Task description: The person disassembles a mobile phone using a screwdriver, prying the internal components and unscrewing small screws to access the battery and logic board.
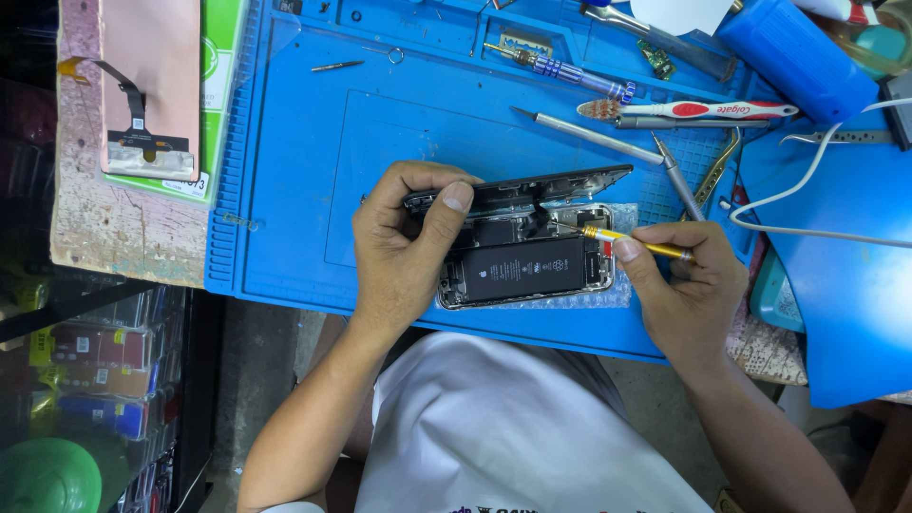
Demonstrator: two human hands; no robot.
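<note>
My left hand (404,252) is curled around the near-left end of the opened phone (525,268), thumb pressed on the edge of its lifted screen panel (532,190), which stands tilted up along the far side of the body; the phone lies near the front edge of the blue work mat (304,190), on a patch of clear bubble wrap (622,296), with its black battery (522,270) facing up in the middle of the frame; my right hand (689,290) is closed in a pen grip on a yellow-handled screwdriver (638,243), whose tip rests inside the right end of the phone, just beside the battery; beyond the phone, well apart from my hands, lie a thin metal probe (589,136), a blue-handled screwdriver (570,68), a red and white toothbrush (698,109) and a pair of tweezers (714,171); a white cable (807,180) loops over the mat's right side; on the wooden board (81,209) to the left rests a spare display (152,85), back side up, its flex ribbon folded across it; my white shirt (513,427) fills the lower middle.
</note>
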